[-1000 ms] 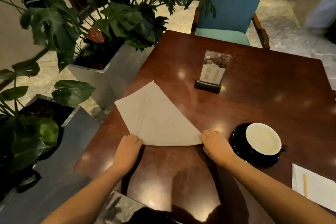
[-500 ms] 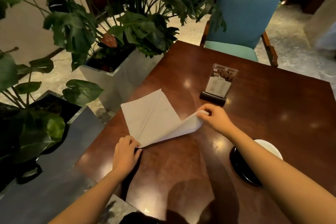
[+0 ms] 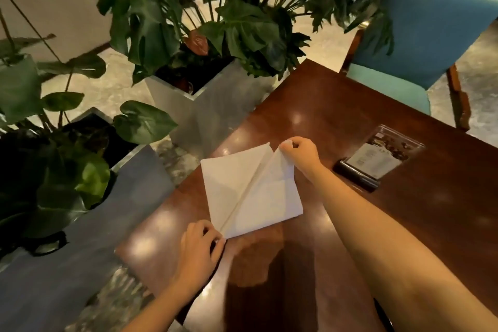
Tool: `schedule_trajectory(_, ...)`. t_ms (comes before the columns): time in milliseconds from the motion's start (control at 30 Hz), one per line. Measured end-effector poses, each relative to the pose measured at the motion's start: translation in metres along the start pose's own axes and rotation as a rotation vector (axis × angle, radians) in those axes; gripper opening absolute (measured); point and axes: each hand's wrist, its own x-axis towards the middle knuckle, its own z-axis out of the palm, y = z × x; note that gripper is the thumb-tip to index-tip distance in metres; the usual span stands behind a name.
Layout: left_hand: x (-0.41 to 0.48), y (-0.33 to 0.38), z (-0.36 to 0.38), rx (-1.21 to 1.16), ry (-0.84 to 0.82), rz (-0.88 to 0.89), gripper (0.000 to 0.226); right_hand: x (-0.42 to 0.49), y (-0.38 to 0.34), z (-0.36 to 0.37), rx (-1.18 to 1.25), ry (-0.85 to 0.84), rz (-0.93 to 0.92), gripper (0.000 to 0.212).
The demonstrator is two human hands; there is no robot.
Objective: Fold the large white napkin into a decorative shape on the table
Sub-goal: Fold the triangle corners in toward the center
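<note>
The large white napkin (image 3: pixel 250 188) lies near the left edge of the dark wooden table (image 3: pixel 336 127), folded into a diamond with a crease running from its near tip to its far tip. My right hand (image 3: pixel 299 152) pinches the folded-over corner at the far tip, beside the napkin's top point. My left hand (image 3: pixel 200 248) presses down on the near tip with curled fingers. The right flap rests on the left half, its far end still slightly raised under my fingers.
A clear menu stand on a black base (image 3: pixel 377 164) sits right of the napkin. A teal chair (image 3: pixel 420 43) stands at the table's far side. Grey planters (image 3: pixel 204 113) with big-leaved plants (image 3: pixel 242 24) crowd the table's left edge.
My right hand has carried the napkin's right corner up and over to the far tip, turning the triangle into a diamond. The view has swung left; the cup is out of sight.
</note>
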Motion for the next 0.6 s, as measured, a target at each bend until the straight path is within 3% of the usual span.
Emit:
schedule_trajectory(200, -0.011, 0.007, 0.005, -0.02, 0.006, -0.082, 0.028, 0.041, 0.013, 0.034, -0.198, -0.038, 0.009, 0.02)
schedule_trajectory(333, -0.01, 0.014, 0.003, -0.054, 0.041, -0.146, 0.032, 0.052, 0.006, 0.033, -0.399, 0.084, -0.116, 0.031)
schedule_trajectory(433, 0.002, 0.021, 0.006, -0.075, 0.078, -0.06, 0.039, 0.03, -0.001, 0.033, -0.392, 0.098, -0.322, 0.026)
schedule_trajectory(500, 0.015, 0.03, 0.01, -0.044, 0.058, 0.009, 0.044, -0.003, 0.007, 0.046, -0.423, -0.044, -0.416, 0.021)
schedule_trajectory(600, 0.031, 0.039, 0.022, 0.08, -0.021, 0.022, 0.05, -0.057, 0.026, 0.078, -0.537, -0.353, -0.542, 0.042)
